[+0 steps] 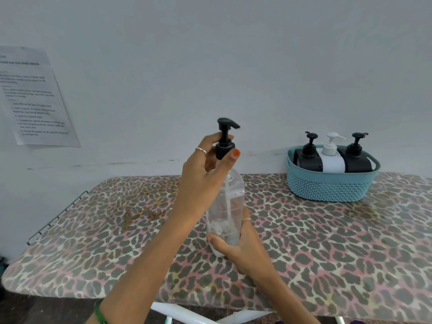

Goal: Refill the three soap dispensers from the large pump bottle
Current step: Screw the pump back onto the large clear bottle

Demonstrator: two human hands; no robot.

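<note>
A large clear pump bottle (230, 202) with a black pump head (225, 136) stands upright at the middle of the leopard-print board. My left hand (205, 169) grips the black collar below the pump, thumb and fingers curled round it. My right hand (236, 242) holds the bottle's base from the near side. Three small dispensers stand side by side in a teal basket (327, 185) at the back right: a black one (308, 157), a white one (333, 157) and another black one (357, 159). All three have their pumps on.
The ironing board (327, 253) has a leopard-print cover and a wire rack (56, 216) at its left end. A printed sheet (35, 97) hangs on the white wall at the left. White board legs (187, 314) show below the near edge.
</note>
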